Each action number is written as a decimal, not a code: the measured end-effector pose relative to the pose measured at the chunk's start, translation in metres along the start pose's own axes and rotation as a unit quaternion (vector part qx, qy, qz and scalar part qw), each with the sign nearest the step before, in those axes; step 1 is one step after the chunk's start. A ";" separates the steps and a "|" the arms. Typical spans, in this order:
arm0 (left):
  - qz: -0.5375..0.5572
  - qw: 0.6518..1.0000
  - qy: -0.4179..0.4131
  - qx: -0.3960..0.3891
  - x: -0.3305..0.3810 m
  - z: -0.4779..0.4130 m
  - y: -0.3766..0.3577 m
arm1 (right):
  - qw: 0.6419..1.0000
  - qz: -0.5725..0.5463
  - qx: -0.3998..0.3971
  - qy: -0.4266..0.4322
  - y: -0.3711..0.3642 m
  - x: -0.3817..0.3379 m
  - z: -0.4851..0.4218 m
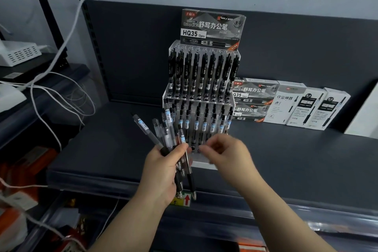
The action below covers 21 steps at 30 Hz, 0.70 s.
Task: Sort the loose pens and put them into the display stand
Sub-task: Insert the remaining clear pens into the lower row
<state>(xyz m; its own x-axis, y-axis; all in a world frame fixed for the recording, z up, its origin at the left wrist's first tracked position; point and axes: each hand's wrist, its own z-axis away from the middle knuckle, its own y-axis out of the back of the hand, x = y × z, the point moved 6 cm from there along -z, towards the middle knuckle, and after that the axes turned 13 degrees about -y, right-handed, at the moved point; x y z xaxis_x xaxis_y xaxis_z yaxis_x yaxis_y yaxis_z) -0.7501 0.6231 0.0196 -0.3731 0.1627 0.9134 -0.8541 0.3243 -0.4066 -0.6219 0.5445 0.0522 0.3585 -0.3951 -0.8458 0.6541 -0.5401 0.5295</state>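
Left hand (163, 170) grips a fan of pens (166, 135) at 7 o'clock of the stand (204, 71), whose card reads "HQ35 12pcs". Right hand (227, 151), blurred, is at the stand's 6 o'clock; whether it holds anything cannot be told. Boxes (296, 106) at 3 o'clock.

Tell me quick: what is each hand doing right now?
Left hand: grip closed around a bundle of pens.
Right hand: motion-blurred, fingers curled beside the pens; cannot tell if it holds anything.
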 end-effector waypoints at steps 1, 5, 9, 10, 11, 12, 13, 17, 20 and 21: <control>-0.003 1.000 -0.002 -0.004 0.000 0.000 -0.001 | 0.998 0.000 -0.059 0.001 -0.010 -0.002 0.005; -0.016 1.000 -0.016 -0.012 0.002 0.002 -0.005 | 0.992 -0.036 -0.124 -0.010 -0.021 -0.001 0.012; -0.010 0.999 -0.019 -0.039 0.001 0.006 -0.010 | 0.992 -0.048 -0.115 -0.029 -0.017 0.005 0.011; -0.004 0.999 -0.017 -0.042 0.000 0.007 -0.012 | 0.993 -0.056 -0.100 -0.035 -0.013 0.007 0.009; 0.002 0.999 -0.014 -0.042 -0.001 0.008 -0.013 | 0.994 -0.069 -0.073 -0.040 -0.007 0.009 0.006; 0.007 0.999 -0.010 -0.039 -0.002 0.007 -0.013 | 0.995 -0.085 -0.036 -0.044 0.002 0.011 0.003; 0.010 0.999 -0.008 -0.034 -0.003 0.007 -0.011 | 0.993 -0.108 0.008 -0.046 0.012 0.014 -0.001; -0.022 0.999 -0.010 -0.029 -0.004 0.005 -0.007 | 0.970 -0.187 0.151 -0.046 0.047 0.026 -0.014; -0.022 0.999 -0.007 -0.036 -0.005 0.009 -0.010 | 0.972 -0.159 0.167 -0.040 0.048 0.029 -0.020; -0.014 0.999 -0.005 -0.036 -0.005 0.010 -0.011 | 0.976 -0.138 0.163 -0.040 0.045 0.030 -0.021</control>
<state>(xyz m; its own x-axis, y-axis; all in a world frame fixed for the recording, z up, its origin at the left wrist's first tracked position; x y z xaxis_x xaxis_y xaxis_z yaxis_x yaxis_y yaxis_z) -0.7423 0.6092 0.0199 -0.3528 0.1440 0.9246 -0.8362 0.3948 -0.3806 -0.5675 0.5243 0.0497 0.1374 -0.2508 -0.9582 0.4667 -0.8369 0.2860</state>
